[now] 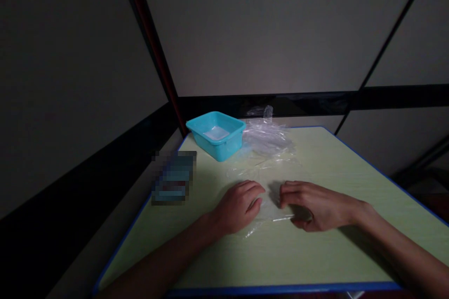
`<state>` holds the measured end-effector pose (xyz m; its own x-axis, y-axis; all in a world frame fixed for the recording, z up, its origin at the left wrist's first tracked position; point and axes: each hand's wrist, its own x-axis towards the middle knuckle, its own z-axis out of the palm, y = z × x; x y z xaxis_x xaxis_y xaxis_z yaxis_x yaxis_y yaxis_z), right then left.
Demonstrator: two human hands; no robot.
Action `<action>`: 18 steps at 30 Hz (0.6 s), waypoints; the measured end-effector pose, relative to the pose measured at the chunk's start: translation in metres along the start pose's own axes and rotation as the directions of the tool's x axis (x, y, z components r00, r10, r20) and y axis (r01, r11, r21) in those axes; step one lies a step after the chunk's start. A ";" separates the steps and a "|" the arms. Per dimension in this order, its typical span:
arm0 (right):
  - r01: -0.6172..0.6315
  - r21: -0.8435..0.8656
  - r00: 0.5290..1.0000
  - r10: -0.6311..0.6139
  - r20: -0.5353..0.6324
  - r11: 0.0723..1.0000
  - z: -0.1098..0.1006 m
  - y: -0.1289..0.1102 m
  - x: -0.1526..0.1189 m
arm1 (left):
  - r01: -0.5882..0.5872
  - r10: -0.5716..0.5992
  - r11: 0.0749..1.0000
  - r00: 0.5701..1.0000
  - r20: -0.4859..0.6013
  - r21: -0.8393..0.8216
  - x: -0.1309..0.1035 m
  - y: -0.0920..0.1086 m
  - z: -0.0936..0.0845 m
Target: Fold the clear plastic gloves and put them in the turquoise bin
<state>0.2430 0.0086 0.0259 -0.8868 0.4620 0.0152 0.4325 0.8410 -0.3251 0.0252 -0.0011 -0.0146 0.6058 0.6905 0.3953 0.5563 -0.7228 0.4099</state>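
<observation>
A clear plastic bag [277, 173] lies flat and slightly wrinkled on the table in the middle of the head view. My left hand [240, 205] rests on the bag's left side, its fingers stretched out and thumb a little apart. Over the right side of the bag, my right hand [312, 205] is curved, with a gap between thumb and bent fingers and nothing visible between them. Behind the bag sits a loose pile of clear plastic bags [268, 138].
A turquoise plastic basket [226, 149] with something white inside stands at the back left, beside the pile. A pixelated item [174, 177] lies near the left edge. The pale table [245, 266] has a blue rim, with walls behind and to the left.
</observation>
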 end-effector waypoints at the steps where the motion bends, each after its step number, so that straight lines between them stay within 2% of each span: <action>1: -0.006 -0.002 1.000 0.006 0.009 1.000 0.001 0.001 0.000 | -0.010 0.010 1.000 1.000 0.017 0.000 0.000 0.000 0.000; 8: -0.027 -0.033 1.000 0.028 0.008 0.999 0.001 0.007 -0.001 | -0.023 0.022 1.000 0.998 0.059 0.015 0.001 -0.002 0.003; 18: 0.065 -0.025 0.997 -0.065 -0.036 0.998 0.004 0.012 0.003 | -0.024 0.023 1.000 0.998 0.057 0.008 0.001 -0.003 0.004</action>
<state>0.2450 0.0191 0.0181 -0.9067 0.4158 0.0708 0.3782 0.8758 -0.3000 0.0267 0.0017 -0.0190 0.6499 0.6707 0.3574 0.5464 -0.7392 0.3937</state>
